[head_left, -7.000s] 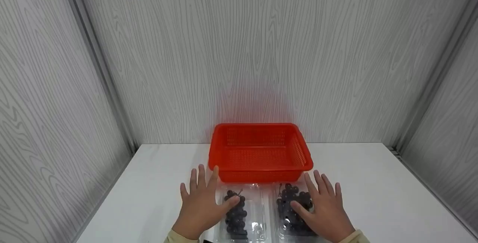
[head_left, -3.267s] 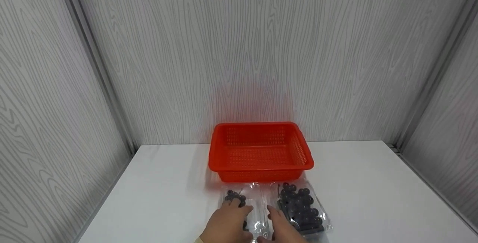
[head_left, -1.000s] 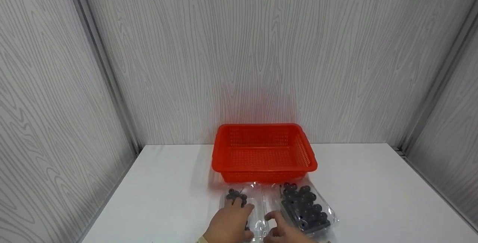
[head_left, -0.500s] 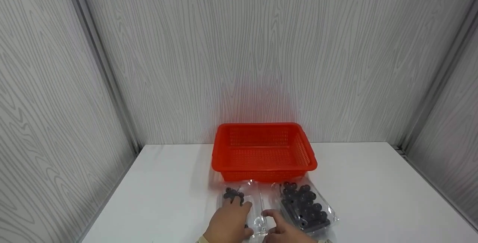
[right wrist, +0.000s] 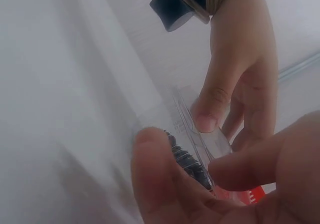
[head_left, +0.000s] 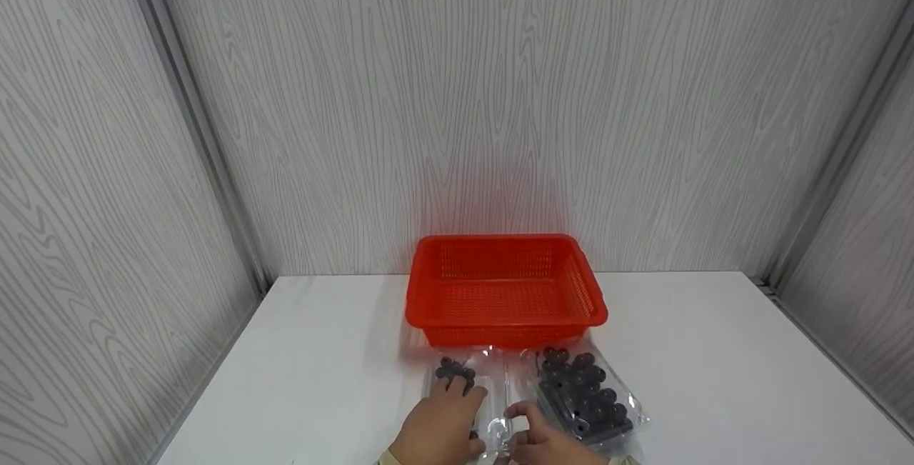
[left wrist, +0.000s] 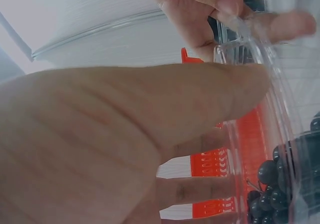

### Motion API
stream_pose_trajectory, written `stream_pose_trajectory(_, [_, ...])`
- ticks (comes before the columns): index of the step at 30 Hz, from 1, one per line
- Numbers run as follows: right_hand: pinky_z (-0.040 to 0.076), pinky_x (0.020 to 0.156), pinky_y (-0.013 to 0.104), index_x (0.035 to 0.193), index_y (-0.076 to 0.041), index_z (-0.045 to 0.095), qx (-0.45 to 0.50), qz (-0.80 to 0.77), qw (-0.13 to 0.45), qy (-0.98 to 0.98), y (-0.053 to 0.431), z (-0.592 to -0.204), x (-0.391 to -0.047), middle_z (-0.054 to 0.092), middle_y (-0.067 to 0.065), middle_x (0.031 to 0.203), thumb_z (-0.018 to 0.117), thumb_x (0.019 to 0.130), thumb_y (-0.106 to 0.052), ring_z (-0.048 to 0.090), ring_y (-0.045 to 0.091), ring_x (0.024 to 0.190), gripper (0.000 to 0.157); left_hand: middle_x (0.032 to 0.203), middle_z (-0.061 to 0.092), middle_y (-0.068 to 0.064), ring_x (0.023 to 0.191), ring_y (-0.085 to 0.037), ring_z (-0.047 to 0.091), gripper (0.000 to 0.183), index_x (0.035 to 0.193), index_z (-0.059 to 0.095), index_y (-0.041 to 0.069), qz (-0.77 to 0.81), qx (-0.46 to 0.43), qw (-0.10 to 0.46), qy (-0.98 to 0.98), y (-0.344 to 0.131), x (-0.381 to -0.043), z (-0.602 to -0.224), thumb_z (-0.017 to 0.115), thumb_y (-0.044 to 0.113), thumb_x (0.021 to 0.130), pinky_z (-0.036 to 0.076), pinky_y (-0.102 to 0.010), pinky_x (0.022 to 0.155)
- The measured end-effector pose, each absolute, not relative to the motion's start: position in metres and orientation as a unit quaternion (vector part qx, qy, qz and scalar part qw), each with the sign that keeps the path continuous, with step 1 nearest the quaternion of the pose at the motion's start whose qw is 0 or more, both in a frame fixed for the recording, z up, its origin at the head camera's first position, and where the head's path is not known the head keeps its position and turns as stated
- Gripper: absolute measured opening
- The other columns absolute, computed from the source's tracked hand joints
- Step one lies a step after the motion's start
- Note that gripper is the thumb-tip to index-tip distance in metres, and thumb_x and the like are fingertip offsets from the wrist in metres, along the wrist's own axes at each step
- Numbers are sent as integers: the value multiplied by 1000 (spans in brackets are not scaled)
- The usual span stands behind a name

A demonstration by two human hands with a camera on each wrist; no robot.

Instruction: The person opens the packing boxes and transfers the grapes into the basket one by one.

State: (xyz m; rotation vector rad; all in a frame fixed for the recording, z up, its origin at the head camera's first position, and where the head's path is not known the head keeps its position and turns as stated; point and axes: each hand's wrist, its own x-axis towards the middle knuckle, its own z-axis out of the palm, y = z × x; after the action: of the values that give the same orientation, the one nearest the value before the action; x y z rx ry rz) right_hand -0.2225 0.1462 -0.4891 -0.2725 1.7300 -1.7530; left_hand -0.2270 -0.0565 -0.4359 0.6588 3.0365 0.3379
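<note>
In the head view, a clear plastic clamshell box (head_left: 490, 388) with dark grapes (head_left: 455, 371) lies in front of the red basket. My left hand (head_left: 440, 428) lies over this box and covers part of its grapes. The left wrist view shows that hand's thumb (left wrist: 235, 86) on the box rim, with its fingers against the other side. My right hand (head_left: 544, 443) pinches the box's right edge near the front corner, finger and thumb curled. Both hands meet at the box in the right wrist view, where its dark contents (right wrist: 186, 159) show between them. Whether the lid is lifted is unclear.
A second clear box (head_left: 634, 408) of dark grapes (head_left: 585, 395) lies askew on the right, beside my right hand. Behind both boxes stands a red slotted basket (head_left: 505, 335) on the white table (head_left: 328, 365). Grey wood-patterned panels (head_left: 493, 108) enclose the back and sides.
Both hands, earlier spread over the two boxes, have come together on the left box. The right box has turned askew. In the last second, the left box has shifted only slightly.
</note>
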Motion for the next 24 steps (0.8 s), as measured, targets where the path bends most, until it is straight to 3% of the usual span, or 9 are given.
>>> stream_pose_trajectory(11, [54, 76, 36, 130, -10, 23, -113, -679, 325, 648, 145, -488, -224, 57, 17, 104, 52, 88, -2, 62, 24, 84, 52, 120, 58, -12, 109, -28, 54, 62, 120, 59, 13, 111, 220, 1, 969, -58, -229, -438, 84, 34, 67, 54, -42, 84])
stream_pose_trajectory(19, [51, 63, 26, 128, -11, 23, -138, -673, 313, 656, 145, -493, -226, 59, 9, 88, 50, 90, -5, 59, 17, 71, 47, 120, 57, -13, 111, -30, 50, 62, 120, 59, 14, 113, 221, -9, 969, -59, -227, -439, 84, 34, 67, 54, -42, 82])
stream_pose_trajectory(24, [51, 61, 26, 129, -9, 24, -140, -674, 304, 659, 145, -496, -226, 59, 8, 85, 51, 89, -3, 59, 17, 70, 49, 128, 55, -16, 119, -36, 47, 69, 128, 57, 16, 118, 209, -3, 971, -57, -227, -441, 83, 35, 67, 53, -46, 84])
